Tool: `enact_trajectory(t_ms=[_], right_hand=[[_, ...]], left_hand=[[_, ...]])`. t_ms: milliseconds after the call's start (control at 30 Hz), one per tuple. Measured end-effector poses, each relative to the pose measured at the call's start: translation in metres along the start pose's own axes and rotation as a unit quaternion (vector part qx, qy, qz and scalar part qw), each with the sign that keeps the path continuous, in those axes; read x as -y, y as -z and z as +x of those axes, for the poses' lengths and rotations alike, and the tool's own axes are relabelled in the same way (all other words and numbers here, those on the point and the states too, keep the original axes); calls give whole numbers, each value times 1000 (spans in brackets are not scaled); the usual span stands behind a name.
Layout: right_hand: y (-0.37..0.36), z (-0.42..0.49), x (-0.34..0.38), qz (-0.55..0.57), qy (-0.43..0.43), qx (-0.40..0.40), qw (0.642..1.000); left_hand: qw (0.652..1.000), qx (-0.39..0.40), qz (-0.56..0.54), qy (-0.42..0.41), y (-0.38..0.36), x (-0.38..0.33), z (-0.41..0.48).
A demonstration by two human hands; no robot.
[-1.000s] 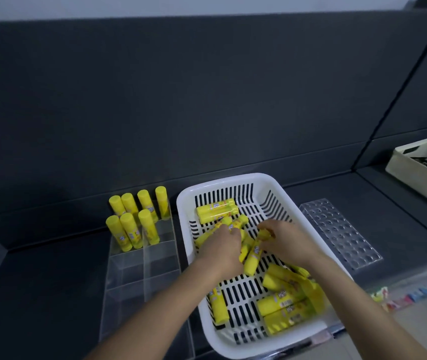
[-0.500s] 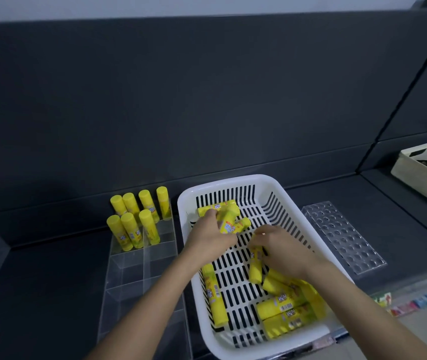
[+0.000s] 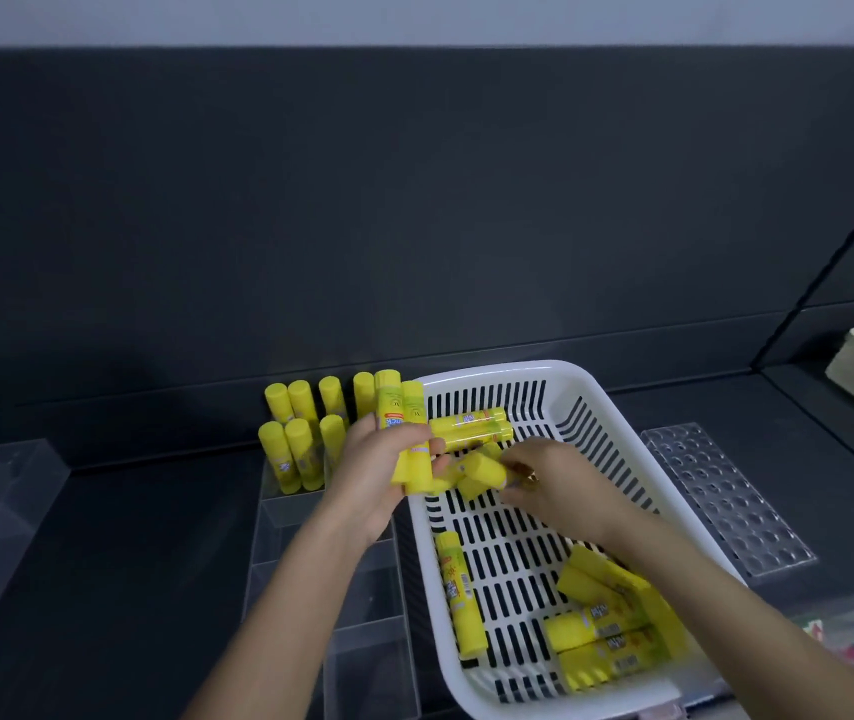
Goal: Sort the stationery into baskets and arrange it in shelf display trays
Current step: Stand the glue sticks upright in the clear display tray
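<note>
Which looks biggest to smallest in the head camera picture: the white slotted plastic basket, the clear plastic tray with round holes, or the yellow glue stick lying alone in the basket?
Largest: white slotted plastic basket.
Then: clear plastic tray with round holes.
Smallest: lone yellow glue stick.

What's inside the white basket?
Glue sticks lie loose in the basket: one by the left wall, a heap at the near right corner, two at the far end. The right hand grips another and hides what lies under it.
</note>
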State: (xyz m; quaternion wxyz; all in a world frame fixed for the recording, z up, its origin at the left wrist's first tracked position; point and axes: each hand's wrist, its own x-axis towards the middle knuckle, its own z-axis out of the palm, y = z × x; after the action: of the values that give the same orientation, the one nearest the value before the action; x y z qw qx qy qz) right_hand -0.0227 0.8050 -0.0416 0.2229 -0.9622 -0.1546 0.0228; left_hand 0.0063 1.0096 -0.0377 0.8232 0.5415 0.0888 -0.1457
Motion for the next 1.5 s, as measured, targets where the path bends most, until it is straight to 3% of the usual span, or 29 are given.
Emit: enact_trajectory(t_ms=[200, 367, 600, 800, 1100, 1267, 1400, 1500], right_hand=[[2, 25, 42, 189, -40, -84, 978], [-7, 50, 81, 267, -44, -118, 955], [-26, 88, 100, 233, -54, -132, 962], [-43, 106, 102, 64, -33, -54, 996], [-52, 112, 112, 17, -43, -16, 999], [-50, 105, 117, 4, -46, -37, 998], [-48, 81, 133, 118, -58, -106, 986], [-57, 61, 152, 288, -67, -25, 955]], left_hand=[[998, -45, 9, -52, 26, -11, -12], [995, -53, -52, -66, 53, -24, -26], [988, -83, -111, -74, 85, -31, -41], [990, -98, -66, -76, 104, -29, -51], [991, -108, -52, -55, 106, -28, -57], [990, -120, -46, -50, 104, -28, -59], [990, -119, -53, -62, 100, -29, -58], [988, -108, -90, -68, 91, -28, -56]])
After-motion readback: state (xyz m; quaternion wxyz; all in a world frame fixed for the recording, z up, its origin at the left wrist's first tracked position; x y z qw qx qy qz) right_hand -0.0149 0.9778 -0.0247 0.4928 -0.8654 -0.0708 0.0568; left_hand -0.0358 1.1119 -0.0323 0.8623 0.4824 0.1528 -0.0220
